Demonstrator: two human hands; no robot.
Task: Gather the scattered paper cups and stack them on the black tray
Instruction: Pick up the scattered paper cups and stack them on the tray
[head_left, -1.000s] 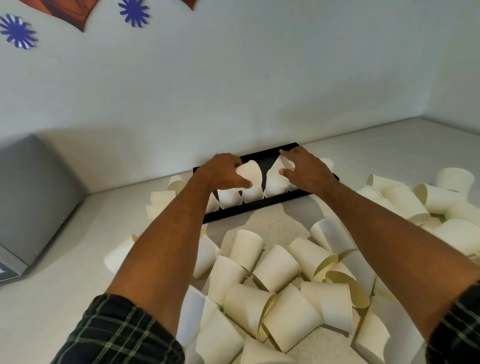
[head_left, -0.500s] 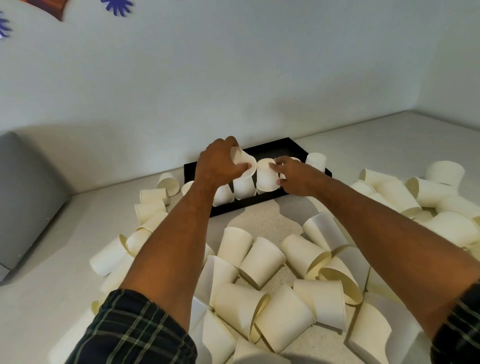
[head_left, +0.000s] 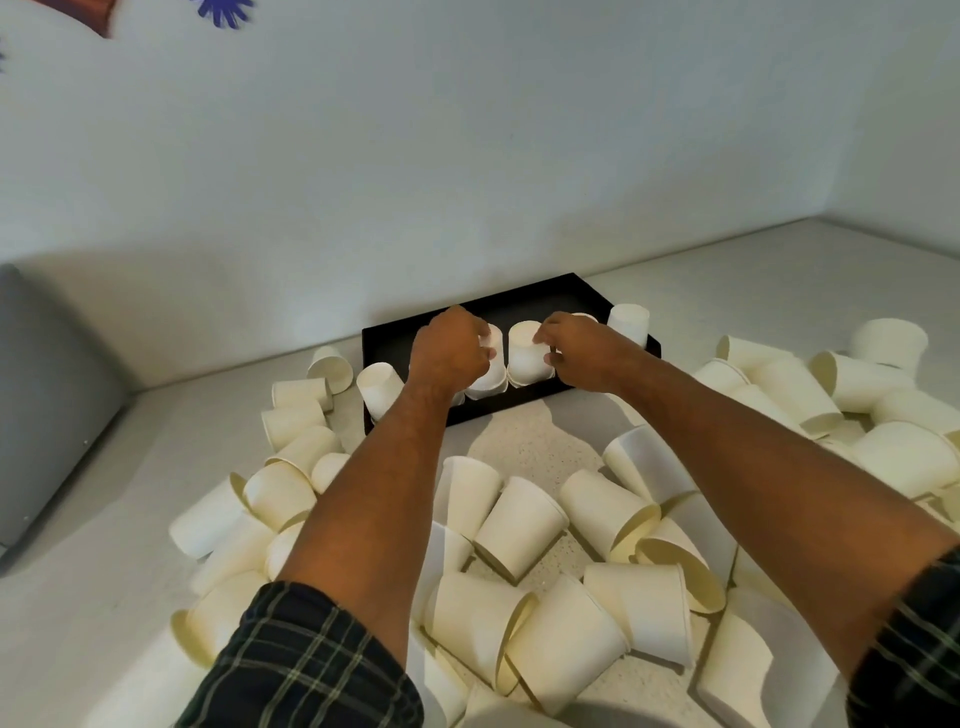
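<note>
While both hands are reached over the tray, the scene is read as follows:

Left grip: the left hand (head_left: 453, 353) is closed around an upside-down cup (head_left: 487, 370), which sits at 3 o'clock of the palm, on the near half of the black tray (head_left: 524, 304).

Right grip: the right hand (head_left: 582, 353) is held against a second inverted cup (head_left: 525, 354) at its 9 o'clock, fingertips (head_left: 540, 338) on the base; a firm clasp cannot be told.

Axis: both cups are stood upright, mouths down, bases up, just beside each other.

Other tray cups: one tilted cup (head_left: 382, 389) at the 9 o'clock end, one upright cup (head_left: 628, 323) at the 3 o'clock end.

Loose cups (head_left: 519, 525): scattered on the counter at 6 o'clock of the tray.

Change: half a second ago the left cup was tilted; it is now set straight.
</note>
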